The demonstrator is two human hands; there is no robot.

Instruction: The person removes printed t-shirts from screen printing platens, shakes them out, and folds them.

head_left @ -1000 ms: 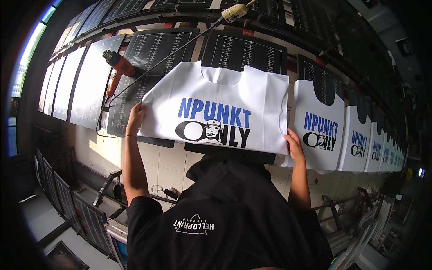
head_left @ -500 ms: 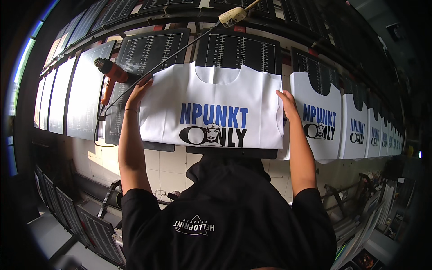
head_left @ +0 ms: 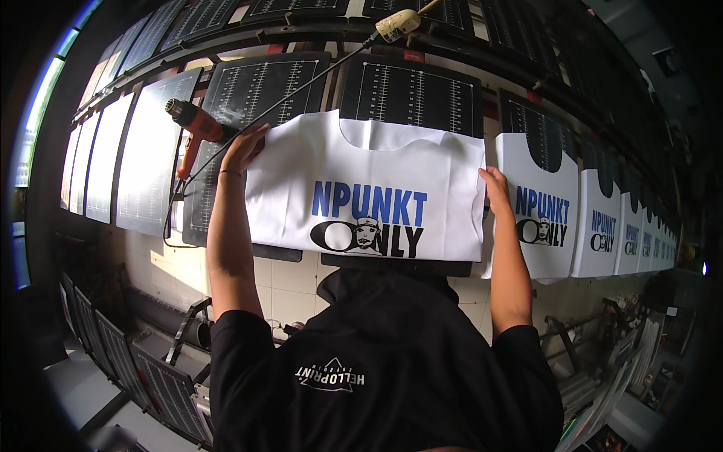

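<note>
A white cut fabric panel (head_left: 290, 181) with a scooped neckline lies over dark boards in front of me, its lower part printed with blue and black lettering and a drawn face. At its upper left corner my left hand (head_left: 245, 148) is closed on the edge. My right hand (head_left: 494, 187) pinches the panel's right edge between thumb and fingers. The cloth spreads fairly flat between both hands, with soft creases. Beside my left hand, an orange and black heat gun (head_left: 197, 128) rests on a board, its black cable running past the hand.
Similar printed white panels (head_left: 533, 169) lie on a row of boards to the right. Bare ruled black boards (head_left: 410, 90) show behind the panel, and shiny ones (head_left: 154, 151) at left. A cream socket block (head_left: 397, 25) hangs on a cable above. More boards (head_left: 169, 388) stand lower left.
The whole view has shifted slightly, so everything sits a little lower and to the right. Both hands keep their hold on the panel, which has hardly moved against the boards.
</note>
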